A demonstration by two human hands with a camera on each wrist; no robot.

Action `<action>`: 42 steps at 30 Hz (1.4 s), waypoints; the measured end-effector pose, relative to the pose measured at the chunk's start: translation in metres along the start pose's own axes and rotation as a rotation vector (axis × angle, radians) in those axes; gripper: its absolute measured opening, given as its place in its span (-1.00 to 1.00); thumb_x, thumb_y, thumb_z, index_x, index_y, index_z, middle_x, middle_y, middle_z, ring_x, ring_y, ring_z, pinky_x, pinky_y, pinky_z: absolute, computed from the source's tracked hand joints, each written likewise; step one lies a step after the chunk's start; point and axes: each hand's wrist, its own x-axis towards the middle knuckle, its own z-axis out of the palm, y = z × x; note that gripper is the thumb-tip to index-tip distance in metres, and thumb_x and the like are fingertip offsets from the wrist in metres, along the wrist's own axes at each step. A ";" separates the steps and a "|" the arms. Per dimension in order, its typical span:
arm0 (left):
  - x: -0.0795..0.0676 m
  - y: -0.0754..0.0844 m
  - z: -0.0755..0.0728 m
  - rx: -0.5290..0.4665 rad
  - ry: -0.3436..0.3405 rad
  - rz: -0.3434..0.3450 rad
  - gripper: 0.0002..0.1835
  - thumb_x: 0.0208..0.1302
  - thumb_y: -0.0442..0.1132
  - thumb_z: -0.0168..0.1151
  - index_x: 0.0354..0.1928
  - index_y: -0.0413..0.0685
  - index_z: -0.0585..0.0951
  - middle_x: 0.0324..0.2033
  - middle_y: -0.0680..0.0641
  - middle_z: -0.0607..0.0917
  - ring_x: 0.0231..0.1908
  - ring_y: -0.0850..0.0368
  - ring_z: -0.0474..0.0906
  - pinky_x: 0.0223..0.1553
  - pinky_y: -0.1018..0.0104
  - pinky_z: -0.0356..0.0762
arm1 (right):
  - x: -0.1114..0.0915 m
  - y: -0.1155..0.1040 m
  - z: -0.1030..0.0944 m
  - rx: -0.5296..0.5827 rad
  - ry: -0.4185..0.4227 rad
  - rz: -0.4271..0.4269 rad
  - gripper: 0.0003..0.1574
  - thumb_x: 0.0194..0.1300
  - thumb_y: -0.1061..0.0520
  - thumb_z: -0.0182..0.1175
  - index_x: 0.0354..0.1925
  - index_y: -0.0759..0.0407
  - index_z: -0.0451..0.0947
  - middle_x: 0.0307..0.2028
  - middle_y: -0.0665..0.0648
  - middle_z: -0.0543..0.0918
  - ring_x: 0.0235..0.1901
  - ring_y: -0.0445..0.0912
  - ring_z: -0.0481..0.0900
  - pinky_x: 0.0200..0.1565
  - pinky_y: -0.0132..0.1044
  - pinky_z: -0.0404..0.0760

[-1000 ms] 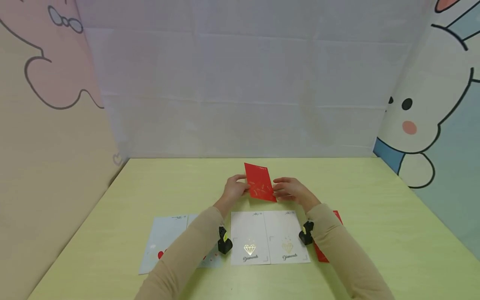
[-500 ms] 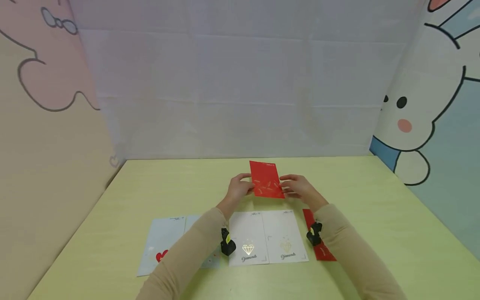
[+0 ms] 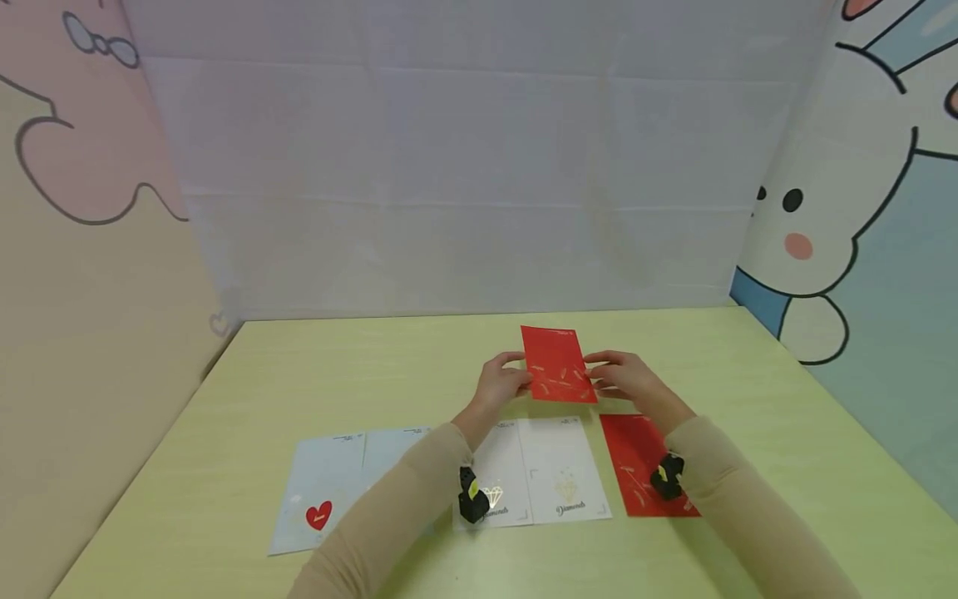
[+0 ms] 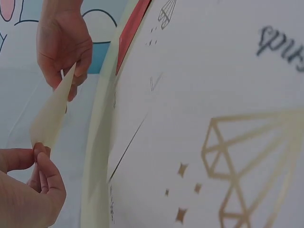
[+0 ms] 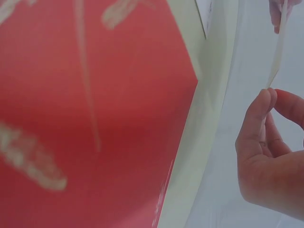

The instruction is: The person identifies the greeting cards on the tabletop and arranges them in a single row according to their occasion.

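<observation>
A red card (image 3: 557,366) with gold marks is held up above the far half of the table, its printed face toward the head camera. At its left edge my left hand (image 3: 500,384) pinches it between thumb and fingers. My right hand (image 3: 630,381) pinches the opposite edge, as the right wrist view also shows with thumb and fingertip meeting on the card's thin side (image 5: 275,61). From the left wrist, the card's pale back (image 4: 52,114) appears slightly bowed. Below my right forearm lies a similar red card (image 3: 629,453), partly covered by the wrist camera.
Two white cards with gold diamonds (image 3: 565,466) lie side by side in the middle of the pale table (image 3: 359,366). Left of them are two light blue cards (image 3: 322,457), one with a red heart, partly under my left sleeve (image 3: 404,507). A white sheet (image 3: 479,166) hangs behind.
Both hands and the held red card have shifted right, and the card has turned to face the head camera more squarely. The red card on the table is now more uncovered.
</observation>
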 end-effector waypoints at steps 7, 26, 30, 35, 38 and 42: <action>-0.002 -0.004 0.019 -0.042 -0.019 0.015 -0.63 0.14 -0.47 0.11 0.03 -0.28 0.42 -0.38 -0.13 0.57 -0.56 0.21 0.50 -0.32 0.25 0.53 | -0.014 0.007 -0.020 -0.016 -0.026 -0.046 -0.47 0.28 0.17 -0.01 0.15 0.40 0.21 -0.18 0.23 0.47 -0.29 -0.03 0.46 -0.18 -0.20 0.51; -0.022 -0.010 0.083 -0.074 -0.005 0.020 -0.59 0.07 -0.50 0.17 0.02 -0.22 0.44 -0.48 -0.04 0.51 -0.58 0.17 0.53 -0.41 0.29 0.55 | -0.051 0.038 -0.069 -0.075 -0.055 -0.038 -0.40 0.30 0.14 -0.05 0.19 0.45 0.09 0.00 0.40 0.34 -0.15 0.05 0.46 -0.11 -0.08 0.46; -0.028 -0.010 0.098 -0.069 0.018 0.026 -0.59 0.03 -0.52 0.19 -0.01 -0.21 0.46 -0.50 -0.01 0.51 -0.61 0.16 0.51 -0.43 0.25 0.55 | -0.061 0.044 -0.079 -0.084 -0.047 -0.038 -0.36 0.29 0.10 -0.03 0.19 0.46 0.07 0.01 0.42 0.32 -0.15 0.03 0.47 -0.11 -0.09 0.46; -0.035 -0.010 0.115 -0.069 0.028 0.008 -0.64 0.01 -0.51 0.21 -0.10 -0.16 0.51 -0.53 0.02 0.50 -0.62 0.14 0.52 -0.48 0.28 0.55 | -0.071 0.051 -0.090 -0.099 -0.033 -0.042 -0.31 0.29 0.06 -0.01 0.19 0.48 0.06 0.03 0.44 0.28 -0.15 0.01 0.47 -0.12 -0.08 0.47; -0.040 -0.010 0.124 -0.062 0.018 -0.012 -0.65 0.01 -0.48 0.23 -0.10 -0.13 0.51 -0.52 0.04 0.49 -0.59 0.13 0.54 -0.49 0.30 0.54 | -0.077 0.057 -0.099 -0.103 -0.027 -0.041 -0.29 0.28 0.03 0.00 0.20 0.47 0.05 0.05 0.44 0.25 -0.17 -0.03 0.47 -0.13 -0.08 0.48; -0.047 -0.012 0.134 -0.033 -0.005 -0.027 -0.63 0.02 -0.44 0.26 -0.07 -0.11 0.50 -0.54 0.07 0.48 -0.61 0.15 0.52 -0.49 0.30 0.54 | -0.085 0.064 -0.112 -0.093 -0.037 -0.045 -0.26 0.28 0.01 0.00 0.19 0.49 0.04 0.04 0.40 0.26 -0.19 -0.09 0.47 -0.15 -0.09 0.49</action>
